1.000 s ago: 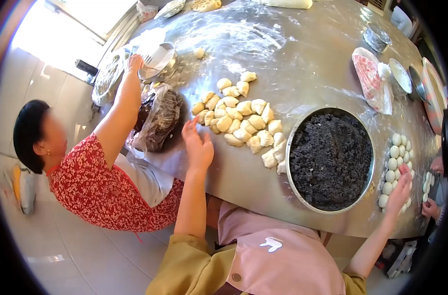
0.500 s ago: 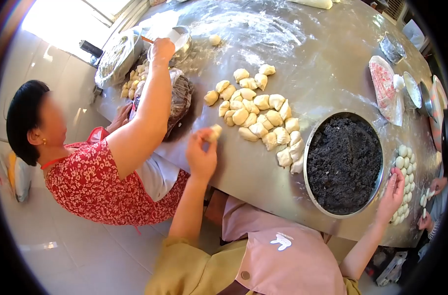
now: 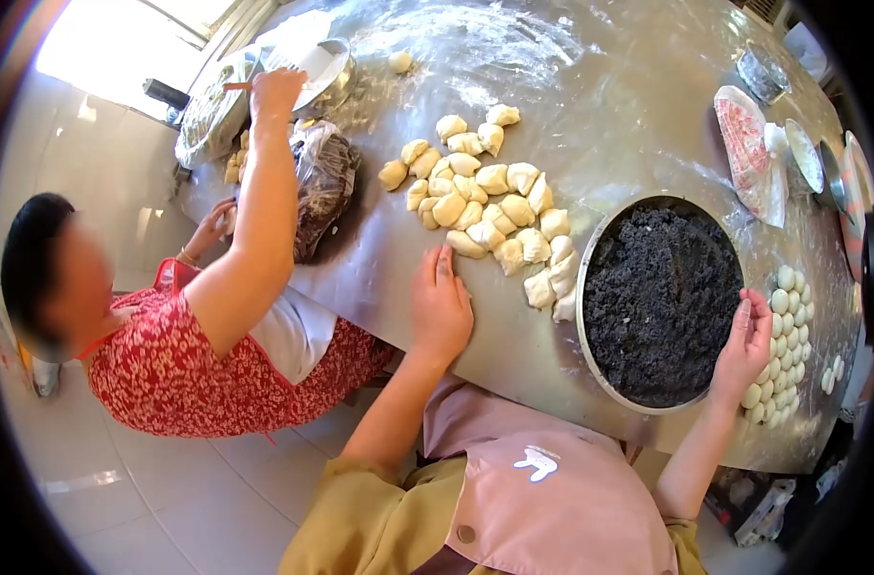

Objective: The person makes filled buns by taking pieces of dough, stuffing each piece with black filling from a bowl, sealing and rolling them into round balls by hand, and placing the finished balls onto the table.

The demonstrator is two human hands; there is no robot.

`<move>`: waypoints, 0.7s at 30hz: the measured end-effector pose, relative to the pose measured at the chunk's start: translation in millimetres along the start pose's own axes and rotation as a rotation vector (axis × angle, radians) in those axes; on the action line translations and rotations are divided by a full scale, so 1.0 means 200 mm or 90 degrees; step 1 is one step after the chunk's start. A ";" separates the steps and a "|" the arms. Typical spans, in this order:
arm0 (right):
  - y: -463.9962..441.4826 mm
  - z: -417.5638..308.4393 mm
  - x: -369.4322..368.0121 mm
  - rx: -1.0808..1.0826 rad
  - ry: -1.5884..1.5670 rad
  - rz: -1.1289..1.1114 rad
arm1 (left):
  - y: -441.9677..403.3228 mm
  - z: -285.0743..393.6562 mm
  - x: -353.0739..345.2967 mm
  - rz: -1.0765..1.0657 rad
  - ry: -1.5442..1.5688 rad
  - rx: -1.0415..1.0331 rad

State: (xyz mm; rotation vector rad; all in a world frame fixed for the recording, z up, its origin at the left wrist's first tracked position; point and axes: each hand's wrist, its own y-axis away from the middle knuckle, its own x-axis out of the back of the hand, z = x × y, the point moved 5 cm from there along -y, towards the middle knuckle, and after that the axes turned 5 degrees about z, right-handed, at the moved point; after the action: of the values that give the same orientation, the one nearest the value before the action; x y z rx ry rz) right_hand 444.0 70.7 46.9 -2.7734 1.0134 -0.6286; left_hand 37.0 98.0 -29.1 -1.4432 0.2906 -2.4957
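Observation:
My left hand (image 3: pixel 442 309) is low over the steel table, palm down, with its fingers stretched out flat. Its fingertips are close to the lower edge of a group of cut dough pieces (image 3: pixel 467 213); whatever lies under the palm is hidden. A round metal basin (image 3: pixel 582 331) is filled with dark, crumbly filling (image 3: pixel 659 297). At the basin's right rim is my right hand (image 3: pixel 742 353), its fingers extended upward and nothing visible in them. Whether those fingers touch the rim is unclear. Rows of small pale dough balls (image 3: pixel 780 350) lie just right of this hand.
On my left, a person in a red patterned apron (image 3: pixel 197 374) holds a stick-like tool (image 3: pixel 238 86) near a metal bowl (image 3: pixel 333 81). A dark plastic-wrapped mass (image 3: pixel 324 196) sits before them. Bags and bowls (image 3: pixel 803 165) stand at the far right.
My left hand has come right and down to the table; the dough piece it held is now out of sight. My right hand has moved left to the basin rim. The neighbour's raised hand has shifted left.

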 end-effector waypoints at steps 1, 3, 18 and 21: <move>0.01 -0.01 0.00 -0.008 0.005 -0.002 | 0.02 0.01 -0.01 -0.012 -0.020 -0.003; 0.03 0.01 -0.01 -0.020 0.003 -0.002 | 0.05 0.05 0.00 -0.033 -0.062 -0.008; 0.03 -0.02 0.04 0.034 -0.014 0.007 | 0.08 0.09 0.01 -0.165 -0.092 -0.010; 0.02 -0.06 0.12 0.054 0.065 -0.072 | 0.14 0.09 0.08 -0.163 -0.026 -0.025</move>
State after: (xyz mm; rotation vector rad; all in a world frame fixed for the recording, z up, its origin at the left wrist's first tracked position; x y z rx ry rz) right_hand 452.8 52.0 64.4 -2.7637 0.8312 -0.8153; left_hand 48.5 65.9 -16.1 -1.6385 0.1557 -2.6663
